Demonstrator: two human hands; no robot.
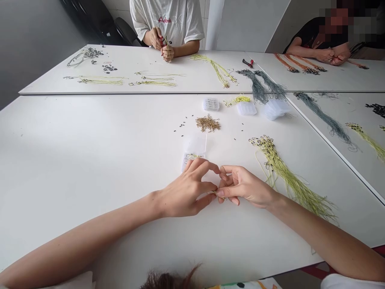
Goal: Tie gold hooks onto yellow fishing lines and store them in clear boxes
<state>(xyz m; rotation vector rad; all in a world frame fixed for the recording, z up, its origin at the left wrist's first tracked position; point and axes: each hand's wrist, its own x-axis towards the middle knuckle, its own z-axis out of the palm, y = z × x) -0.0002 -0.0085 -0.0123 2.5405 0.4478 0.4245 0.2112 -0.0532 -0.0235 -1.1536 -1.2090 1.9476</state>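
Observation:
My left hand (pixel 187 188) and my right hand (pixel 245 188) meet over the near table, fingertips touching. Both pinch a small, thin yellowish piece of line with a metal bit (pixel 223 197) at its end; its exact kind is too small to make out. Thumb and forefinger of my left hand close at its left end, and my right thumb presses on its middle. Just beyond my left hand is an open clear plastic box (pixel 184 163) with hooks and yellow line in it, partly hidden by my fingers. Right of my right hand lies a bundle of yellow-green cords (pixel 282 168) with dark ends.
A pile of small gold metal pieces (pixel 208 123) lies beyond the box. Farther back are clear boxes (pixel 211 104), stacked lids (pixel 275 109) and grey-green cord bundles (pixel 255 86). Across the table, one person holds red-handled pliers (pixel 162 41); another person's hands (pixel 335 56) are near orange cords (pixel 300 64).

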